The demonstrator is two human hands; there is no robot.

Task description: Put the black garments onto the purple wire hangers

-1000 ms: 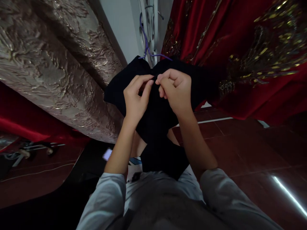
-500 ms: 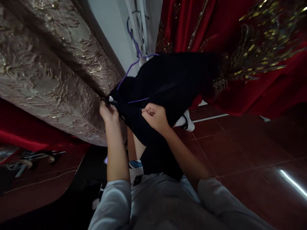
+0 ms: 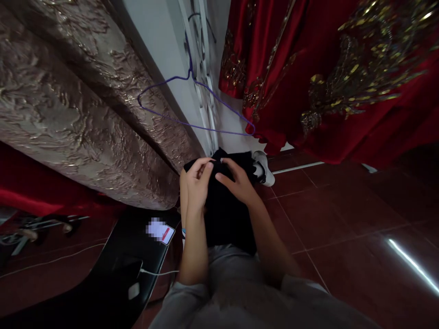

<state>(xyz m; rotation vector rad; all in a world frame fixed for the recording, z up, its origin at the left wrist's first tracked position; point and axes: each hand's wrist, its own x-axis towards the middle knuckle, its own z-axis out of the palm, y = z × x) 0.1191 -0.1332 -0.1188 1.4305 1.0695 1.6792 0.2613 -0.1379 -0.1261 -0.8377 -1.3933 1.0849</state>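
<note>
Left hand (image 3: 197,182) pinches black garment (image 3: 228,219); right hand (image 3: 240,183) beside, thumb and forefinger parted.

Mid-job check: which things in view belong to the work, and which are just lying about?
In the work:
- black garment, at the fingertips of left hand and right hand
- purple hanger, probably: bare, just beyond the hands

Just about:
- phone and small white object on the black bench
- hanging red cloth
- hanging beige fabric

Two hands (image 3: 199,185) (image 3: 240,183), one purple hanger (image 3: 190,73), one lit phone (image 3: 166,234), one white shoe (image 3: 270,178)
</note>
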